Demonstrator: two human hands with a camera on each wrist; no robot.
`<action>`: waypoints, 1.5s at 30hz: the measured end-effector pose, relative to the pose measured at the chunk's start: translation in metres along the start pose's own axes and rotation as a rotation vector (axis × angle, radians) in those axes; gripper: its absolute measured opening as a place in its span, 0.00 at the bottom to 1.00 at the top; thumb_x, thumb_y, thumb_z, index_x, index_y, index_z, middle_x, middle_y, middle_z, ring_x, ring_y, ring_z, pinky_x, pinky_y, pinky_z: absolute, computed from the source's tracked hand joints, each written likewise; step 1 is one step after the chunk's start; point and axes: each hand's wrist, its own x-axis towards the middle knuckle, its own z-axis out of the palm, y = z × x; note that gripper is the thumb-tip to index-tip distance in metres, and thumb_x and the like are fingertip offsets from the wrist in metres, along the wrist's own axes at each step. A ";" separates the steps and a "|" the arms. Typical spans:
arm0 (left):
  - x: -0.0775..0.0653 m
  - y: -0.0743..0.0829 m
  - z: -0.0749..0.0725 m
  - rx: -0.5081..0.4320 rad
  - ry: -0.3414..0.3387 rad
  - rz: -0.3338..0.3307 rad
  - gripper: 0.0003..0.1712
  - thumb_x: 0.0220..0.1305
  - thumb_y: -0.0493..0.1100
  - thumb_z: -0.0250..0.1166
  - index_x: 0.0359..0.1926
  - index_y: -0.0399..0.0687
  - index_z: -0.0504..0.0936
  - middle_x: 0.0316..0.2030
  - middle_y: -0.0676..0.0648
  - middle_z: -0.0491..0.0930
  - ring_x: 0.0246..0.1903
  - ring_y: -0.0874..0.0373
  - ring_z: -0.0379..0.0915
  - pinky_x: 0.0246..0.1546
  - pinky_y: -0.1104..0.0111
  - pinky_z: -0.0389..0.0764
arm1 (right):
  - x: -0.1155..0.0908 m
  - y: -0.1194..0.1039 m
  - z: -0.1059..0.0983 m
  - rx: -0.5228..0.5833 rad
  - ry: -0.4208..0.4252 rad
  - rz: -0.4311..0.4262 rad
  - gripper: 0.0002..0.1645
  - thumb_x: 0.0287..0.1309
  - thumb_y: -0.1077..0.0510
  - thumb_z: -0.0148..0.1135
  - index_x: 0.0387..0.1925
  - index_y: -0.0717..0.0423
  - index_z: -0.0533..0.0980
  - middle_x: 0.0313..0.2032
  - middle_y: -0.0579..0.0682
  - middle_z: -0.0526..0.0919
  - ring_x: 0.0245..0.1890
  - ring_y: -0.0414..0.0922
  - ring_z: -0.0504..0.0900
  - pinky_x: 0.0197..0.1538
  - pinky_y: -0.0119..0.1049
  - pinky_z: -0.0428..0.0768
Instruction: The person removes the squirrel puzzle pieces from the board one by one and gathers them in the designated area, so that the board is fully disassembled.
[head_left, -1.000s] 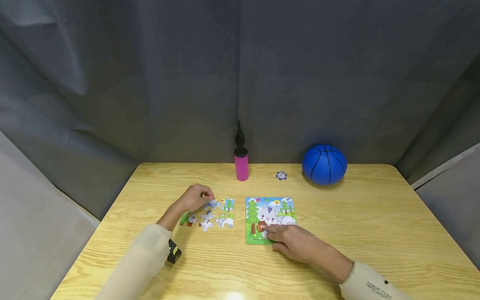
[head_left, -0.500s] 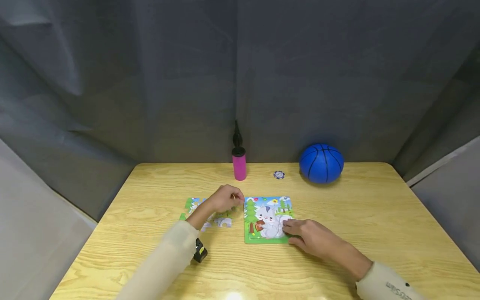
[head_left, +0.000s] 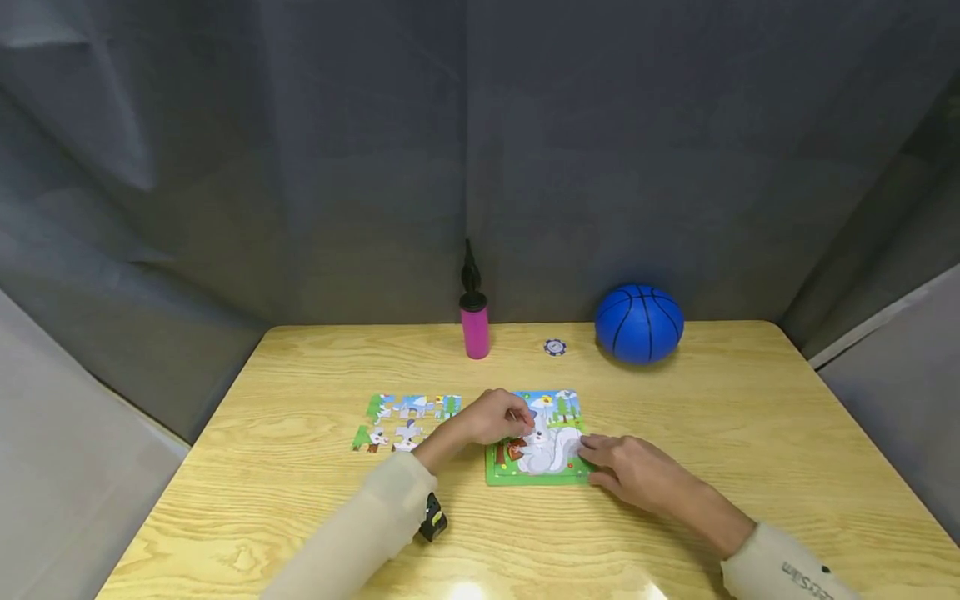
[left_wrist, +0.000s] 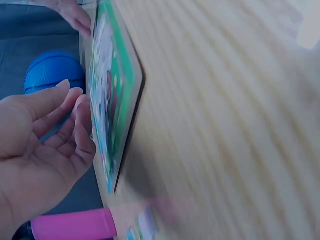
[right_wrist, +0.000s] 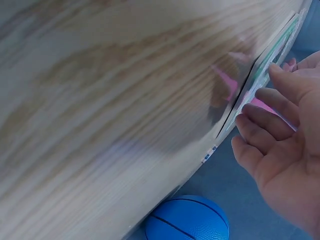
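A flat square puzzle board (head_left: 525,481) with a green border shows a grey squirrel holding a brown nut among trees. My left hand (head_left: 492,417) hovers over its left part, thumb and fingers loosely bent. In the left wrist view nothing shows between the fingertips of that left hand (left_wrist: 50,137). At the board's right edge my right hand (head_left: 636,472) rests its fingertips, the fingers relaxed. Left of the board lie several loose jigsaw pieces (head_left: 377,437) in rough rows, printed with a similar scene; my left forearm hides some of them.
Behind the board stands a pink hand pump (head_left: 476,333) with a black top. A poker chip (head_left: 555,347) lies to its right, and a blue basketball (head_left: 639,325) sits at the table's back right. Dark fabric (head_left: 600,167) hangs behind the wooden table (head_left: 300,375).
My left hand has travelled right, from the loose pieces to over the board. The right hand has drawn back from the squirrel picture to the board's right edge.
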 end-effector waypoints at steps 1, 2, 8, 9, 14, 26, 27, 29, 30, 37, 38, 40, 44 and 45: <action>0.001 0.001 0.002 -0.010 -0.002 -0.003 0.04 0.62 0.39 0.64 0.35 0.45 0.84 0.32 0.50 0.84 0.30 0.61 0.77 0.34 0.74 0.75 | 0.000 0.000 0.000 -0.004 0.004 0.000 0.23 0.56 0.55 0.65 0.52 0.63 0.78 0.54 0.61 0.80 0.53 0.55 0.80 0.51 0.48 0.79; 0.002 0.003 0.005 -0.017 -0.005 -0.004 0.03 0.61 0.39 0.65 0.35 0.44 0.84 0.31 0.49 0.84 0.29 0.61 0.77 0.33 0.75 0.75 | -0.001 0.000 0.000 -0.006 0.006 0.003 0.24 0.56 0.56 0.65 0.52 0.64 0.78 0.54 0.61 0.80 0.53 0.55 0.80 0.51 0.48 0.79; 0.007 0.011 0.020 -0.061 -0.023 0.011 0.06 0.59 0.37 0.66 0.37 0.40 0.85 0.31 0.47 0.84 0.27 0.67 0.73 0.30 0.77 0.75 | -0.003 0.002 0.002 -0.011 0.006 0.009 0.24 0.56 0.56 0.65 0.52 0.66 0.77 0.54 0.62 0.79 0.53 0.55 0.80 0.51 0.48 0.79; 0.008 0.012 0.022 -0.066 -0.024 0.013 0.07 0.60 0.37 0.66 0.38 0.39 0.85 0.31 0.47 0.83 0.27 0.68 0.72 0.30 0.78 0.74 | -0.004 0.002 0.003 -0.015 0.007 0.008 0.24 0.56 0.56 0.65 0.52 0.66 0.77 0.54 0.62 0.79 0.53 0.55 0.80 0.51 0.48 0.79; 0.010 0.017 0.031 -0.044 -0.013 -0.006 0.07 0.62 0.38 0.64 0.39 0.41 0.85 0.31 0.49 0.82 0.27 0.68 0.69 0.29 0.78 0.72 | -0.004 0.003 0.006 -0.037 0.015 0.002 0.23 0.56 0.56 0.65 0.50 0.66 0.78 0.54 0.62 0.80 0.52 0.55 0.81 0.50 0.47 0.79; 0.013 0.025 0.042 -0.019 0.044 -0.070 0.07 0.60 0.34 0.62 0.38 0.39 0.85 0.30 0.47 0.84 0.26 0.68 0.69 0.26 0.79 0.71 | -0.002 0.001 0.004 -0.061 0.026 -0.020 0.23 0.54 0.55 0.66 0.49 0.66 0.79 0.52 0.62 0.81 0.50 0.55 0.82 0.49 0.47 0.80; 0.013 0.026 0.042 -0.015 0.049 -0.076 0.07 0.60 0.33 0.61 0.38 0.39 0.85 0.30 0.47 0.84 0.25 0.68 0.69 0.25 0.79 0.71 | -0.001 0.001 0.004 -0.060 0.026 -0.022 0.23 0.54 0.55 0.66 0.49 0.66 0.79 0.52 0.62 0.81 0.50 0.55 0.82 0.49 0.47 0.80; 0.014 0.028 0.042 -0.015 0.046 -0.090 0.08 0.61 0.33 0.60 0.38 0.38 0.84 0.29 0.47 0.83 0.25 0.67 0.69 0.24 0.78 0.71 | -0.001 0.000 0.004 -0.062 0.027 -0.019 0.23 0.54 0.55 0.67 0.49 0.66 0.79 0.52 0.62 0.81 0.50 0.55 0.82 0.49 0.47 0.80; 0.015 0.029 0.042 -0.021 0.039 -0.102 0.08 0.61 0.32 0.59 0.38 0.38 0.84 0.29 0.47 0.82 0.25 0.66 0.68 0.23 0.78 0.70 | -0.001 0.000 0.004 -0.063 0.028 -0.017 0.23 0.54 0.55 0.67 0.49 0.66 0.79 0.52 0.62 0.81 0.50 0.55 0.82 0.49 0.47 0.80; 0.016 0.032 0.040 -0.052 0.003 -0.173 0.08 0.63 0.31 0.57 0.39 0.38 0.83 0.32 0.45 0.81 0.23 0.64 0.67 0.20 0.77 0.68 | 0.001 0.001 0.005 -0.055 0.032 -0.021 0.23 0.53 0.56 0.67 0.49 0.67 0.79 0.52 0.62 0.81 0.50 0.55 0.82 0.48 0.47 0.80; 0.016 0.032 0.040 -0.061 -0.002 -0.179 0.09 0.63 0.30 0.57 0.39 0.39 0.83 0.32 0.45 0.81 0.24 0.64 0.67 0.20 0.77 0.68 | 0.002 0.001 0.005 -0.055 0.032 -0.022 0.23 0.53 0.56 0.67 0.49 0.67 0.79 0.51 0.62 0.81 0.50 0.55 0.82 0.48 0.47 0.80; 0.016 0.031 0.040 -0.076 -0.009 -0.180 0.10 0.61 0.29 0.57 0.40 0.39 0.82 0.33 0.45 0.81 0.24 0.64 0.67 0.21 0.77 0.68 | 0.001 0.002 0.005 -0.052 0.035 -0.024 0.23 0.53 0.56 0.67 0.48 0.67 0.79 0.51 0.63 0.81 0.50 0.55 0.82 0.48 0.47 0.81; 0.015 0.029 0.041 -0.116 -0.019 -0.180 0.12 0.57 0.25 0.57 0.41 0.38 0.81 0.33 0.46 0.80 0.27 0.63 0.68 0.22 0.76 0.69 | 0.001 0.002 0.005 -0.055 0.035 -0.024 0.23 0.53 0.56 0.67 0.49 0.67 0.79 0.51 0.63 0.81 0.50 0.55 0.82 0.48 0.46 0.81; 0.015 0.029 0.041 -0.124 -0.019 -0.178 0.12 0.57 0.25 0.57 0.41 0.38 0.81 0.33 0.46 0.80 0.27 0.63 0.68 0.23 0.76 0.69 | 0.001 0.002 0.005 -0.056 0.034 -0.024 0.24 0.53 0.56 0.67 0.49 0.67 0.79 0.51 0.63 0.81 0.49 0.56 0.82 0.48 0.46 0.81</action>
